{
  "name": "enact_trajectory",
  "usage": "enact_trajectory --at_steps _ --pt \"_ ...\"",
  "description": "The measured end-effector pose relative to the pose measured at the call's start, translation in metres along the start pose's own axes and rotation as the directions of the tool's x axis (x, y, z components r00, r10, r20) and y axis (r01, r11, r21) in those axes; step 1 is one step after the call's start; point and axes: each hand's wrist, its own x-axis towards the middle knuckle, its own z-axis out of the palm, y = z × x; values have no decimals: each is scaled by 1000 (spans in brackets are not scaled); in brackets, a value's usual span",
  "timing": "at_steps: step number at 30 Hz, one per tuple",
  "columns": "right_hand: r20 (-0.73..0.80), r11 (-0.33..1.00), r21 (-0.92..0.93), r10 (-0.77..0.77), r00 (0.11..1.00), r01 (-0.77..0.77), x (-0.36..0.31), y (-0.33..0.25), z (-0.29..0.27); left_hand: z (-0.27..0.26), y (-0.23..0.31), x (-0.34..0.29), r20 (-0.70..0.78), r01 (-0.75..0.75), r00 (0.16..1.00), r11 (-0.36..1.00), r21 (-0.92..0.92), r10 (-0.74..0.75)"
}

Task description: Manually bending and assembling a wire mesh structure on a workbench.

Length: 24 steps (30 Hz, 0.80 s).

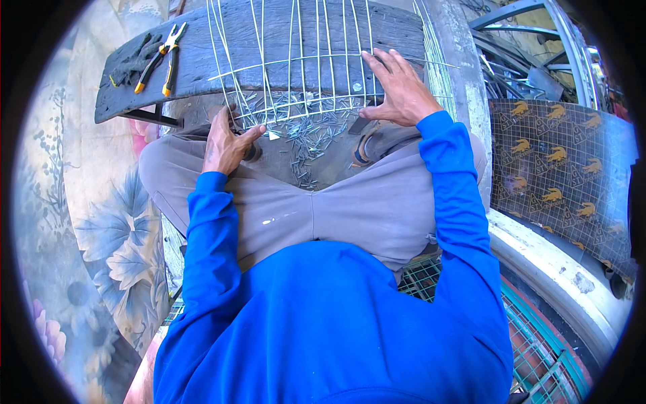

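Note:
A loose grid of thin pale wires [301,60] lies over the dark wooden board, its near edge jutting past the board toward my lap. At the grid's near left corner is my left hand [227,143], thumb stretched out to the right and fingers apart; some fingertips are hidden. My right hand [402,93] spreads along the grid's right side. Its fingertips rest by the outer lengthwise wire near the upper crosswire, while the thumb reaches toward the near crosswire. Neither hand is visibly closed around a wire.
Pliers [163,59] with black and orange handles lie on the left of the wooden board [195,50], beside a dark cloth-like heap [131,59]. Cut wire pieces [309,145] litter the ground between my feet. Further wires [439,67] stand bundled at the board's right end.

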Motion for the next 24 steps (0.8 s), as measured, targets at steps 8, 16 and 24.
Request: enact_trajectory --at_steps 8,16,24 --pt "-14 1000 16 -15 1000 15 2 -1 5 3 -8 3 1 -27 1000 999 17 27" --pt "27 1000 -12 29 999 -29 4 -11 -1 2 -9 4 -2 -54 999 998 23 54" --pt "24 998 -41 52 998 -51 7 -15 2 1 -8 3 -30 -58 998 998 -38 57"
